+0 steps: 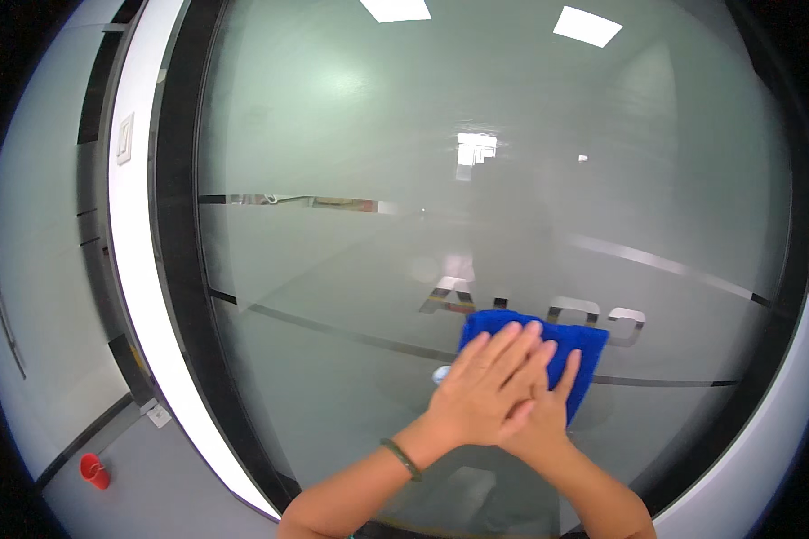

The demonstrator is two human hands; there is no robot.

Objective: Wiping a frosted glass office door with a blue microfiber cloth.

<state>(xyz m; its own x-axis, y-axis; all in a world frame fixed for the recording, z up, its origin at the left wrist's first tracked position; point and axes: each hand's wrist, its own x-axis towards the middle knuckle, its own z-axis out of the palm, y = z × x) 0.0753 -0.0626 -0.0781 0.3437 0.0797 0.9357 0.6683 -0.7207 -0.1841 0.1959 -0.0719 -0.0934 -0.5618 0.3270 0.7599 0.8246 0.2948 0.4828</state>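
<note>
A blue cloth (pixel 585 343), seemingly a towel, lies flat against the frosted glass panel (pixel 350 256). My left hand (pixel 478 391) rests over my right hand (pixel 546 418), partly hiding it. Both press the cloth to the glass with flat palms, and the right hand's outermost finger is spread to the side. A dark green bangle (pixel 402 460) circles my left wrist. The cloth covers part of the clear lettering (pixel 573 308) in the frosted film. Just left of my left hand, a small pale round spot (pixel 440 374) shows on the glass.
A black frame (pixel 178 222) borders the glass. To its left stand a white post (pixel 133 195) with a wall switch (pixel 126 139) and another frosted panel (pixel 40 256). A red bucket or cup (pixel 95 471) sits on the grey floor (pixel 168 492). Ceiling lights reflect in the glass.
</note>
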